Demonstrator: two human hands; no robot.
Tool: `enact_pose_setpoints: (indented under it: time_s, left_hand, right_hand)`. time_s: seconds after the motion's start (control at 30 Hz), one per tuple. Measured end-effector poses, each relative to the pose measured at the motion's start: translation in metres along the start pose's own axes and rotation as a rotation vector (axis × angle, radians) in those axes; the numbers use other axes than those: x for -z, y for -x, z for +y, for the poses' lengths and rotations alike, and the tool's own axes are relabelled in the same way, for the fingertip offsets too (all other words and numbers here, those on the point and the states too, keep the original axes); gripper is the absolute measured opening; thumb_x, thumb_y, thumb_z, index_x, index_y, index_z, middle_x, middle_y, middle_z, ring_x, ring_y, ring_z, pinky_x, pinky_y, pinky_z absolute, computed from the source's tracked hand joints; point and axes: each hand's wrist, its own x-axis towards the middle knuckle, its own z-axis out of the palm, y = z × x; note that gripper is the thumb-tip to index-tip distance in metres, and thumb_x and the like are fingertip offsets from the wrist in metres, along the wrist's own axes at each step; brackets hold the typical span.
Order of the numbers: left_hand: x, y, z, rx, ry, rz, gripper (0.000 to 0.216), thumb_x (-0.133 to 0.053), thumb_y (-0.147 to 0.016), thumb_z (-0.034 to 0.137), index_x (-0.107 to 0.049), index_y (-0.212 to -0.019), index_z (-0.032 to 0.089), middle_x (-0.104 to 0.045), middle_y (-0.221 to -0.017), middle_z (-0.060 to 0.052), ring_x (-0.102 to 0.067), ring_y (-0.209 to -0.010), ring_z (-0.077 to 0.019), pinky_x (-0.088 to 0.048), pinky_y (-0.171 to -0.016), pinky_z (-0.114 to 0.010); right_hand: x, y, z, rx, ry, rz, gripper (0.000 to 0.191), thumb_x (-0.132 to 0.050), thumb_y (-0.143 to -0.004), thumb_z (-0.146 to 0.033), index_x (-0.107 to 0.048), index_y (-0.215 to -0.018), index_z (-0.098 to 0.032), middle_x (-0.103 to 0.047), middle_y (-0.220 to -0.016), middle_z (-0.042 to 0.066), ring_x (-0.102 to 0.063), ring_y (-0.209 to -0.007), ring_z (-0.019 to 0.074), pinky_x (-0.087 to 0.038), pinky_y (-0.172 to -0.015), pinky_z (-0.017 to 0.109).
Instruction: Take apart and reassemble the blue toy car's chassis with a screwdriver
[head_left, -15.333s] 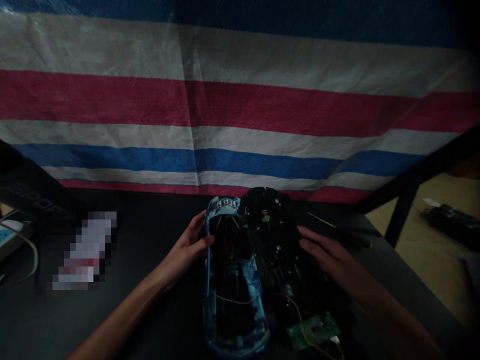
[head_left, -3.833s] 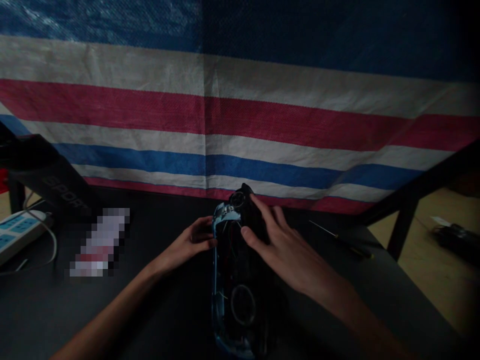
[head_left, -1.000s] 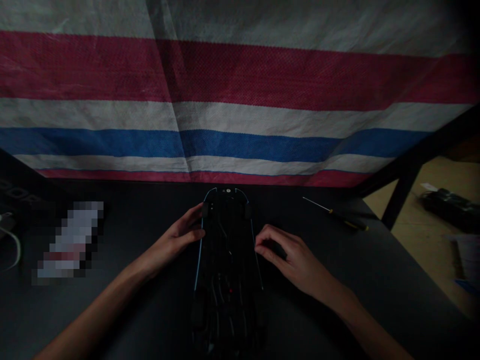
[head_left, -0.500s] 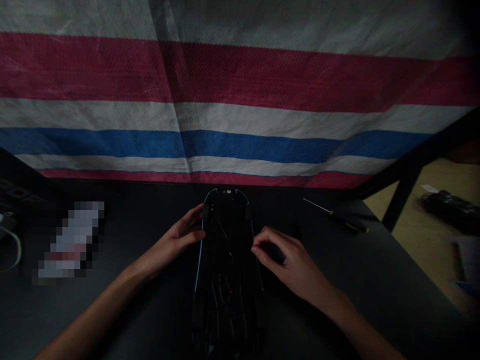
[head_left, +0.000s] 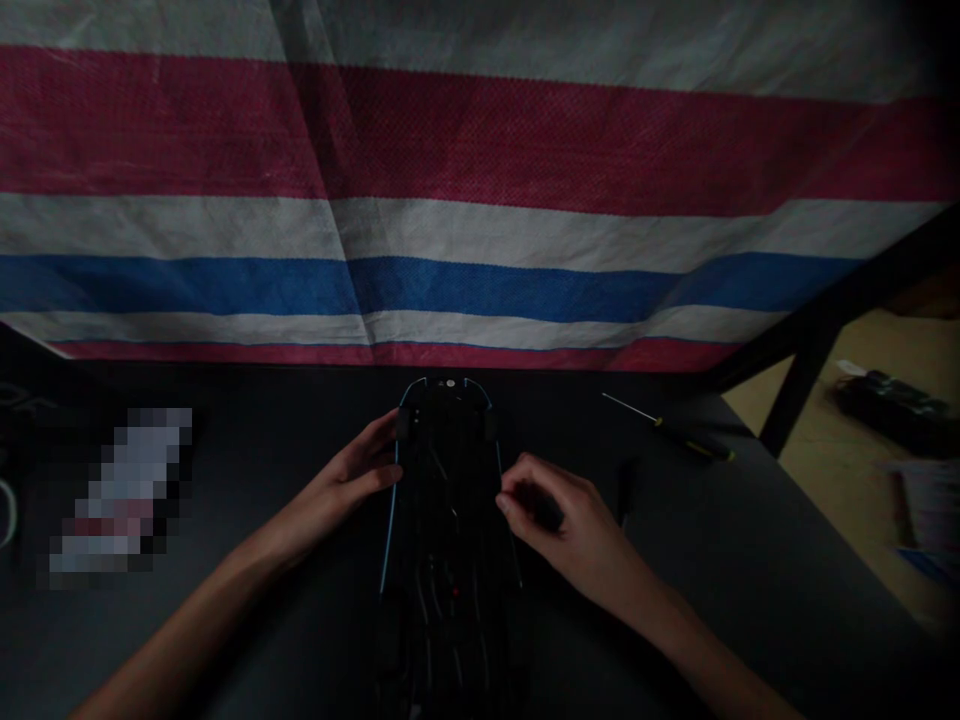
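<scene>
A toy car [head_left: 450,500] lies upside down on the black table [head_left: 262,620], its dark underside up and a thin blue body edge showing along both sides. My left hand [head_left: 349,480] grips the car's left side near the far end, thumb and fingers against the edge. My right hand [head_left: 566,525] sits at the car's right side with its fingers curled into a pinch; the dim light hides what they hold, if anything.
A thin screwdriver [head_left: 675,437] with a yellow-marked handle lies at the table's far right. A striped red, white and blue tarp [head_left: 480,150] hangs behind the table. A pixelated object [head_left: 124,495] lies left. A black item [head_left: 885,400] rests on the floor at right.
Long ago the car lay opened with its chassis and circuit board beside the shell; now it is closed, underside up. In the last second my right hand curled tighter and moved closer to the car.
</scene>
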Motion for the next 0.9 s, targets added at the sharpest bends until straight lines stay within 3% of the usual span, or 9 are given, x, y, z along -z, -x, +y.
enact_pose_setpoints:
  time_s: [0.23, 0.53, 0.9]
  left_hand:
    - [0.001, 0.001, -0.002, 0.001, -0.007, 0.006, 0.073, -0.07, -0.093, 0.044, -0.041, -0.159, 0.033, -0.033, -0.171, -0.001, -0.024, -0.16, -0.0337, -0.025, -0.131, -0.049]
    - [-0.001, 0.001, 0.0, 0.011, -0.004, 0.028, 0.075, -0.071, -0.092, 0.047, -0.042, -0.159, 0.033, -0.033, -0.171, 0.0, -0.024, -0.16, -0.0335, -0.026, -0.131, -0.046]
    - [-0.001, 0.002, 0.0, 0.022, 0.008, 0.035, 0.074, -0.072, -0.091, 0.045, -0.044, -0.158, 0.035, -0.035, -0.17, 0.001, -0.023, -0.161, -0.0332, -0.025, -0.132, -0.048]
  right_hand:
    - [-0.001, 0.0, 0.002, -0.159, -0.232, -0.11, 0.013, -0.059, -0.101, -0.035, -0.052, -0.095, -0.025, -0.053, -0.083, -0.003, -0.052, -0.076, 0.0129, -0.044, -0.069, 0.026]
    - [-0.006, 0.0, 0.012, -0.21, -0.403, -0.106, 0.029, -0.057, -0.101, -0.052, -0.052, -0.095, -0.025, -0.045, -0.083, -0.004, -0.045, -0.073, 0.0128, -0.041, -0.067, 0.026]
    - [-0.008, 0.0, 0.011, -0.227, -0.47, -0.117, 0.028, -0.061, -0.1, -0.049, -0.049, -0.095, -0.025, -0.047, -0.081, -0.005, -0.047, -0.069, 0.0114, -0.041, -0.062, 0.025]
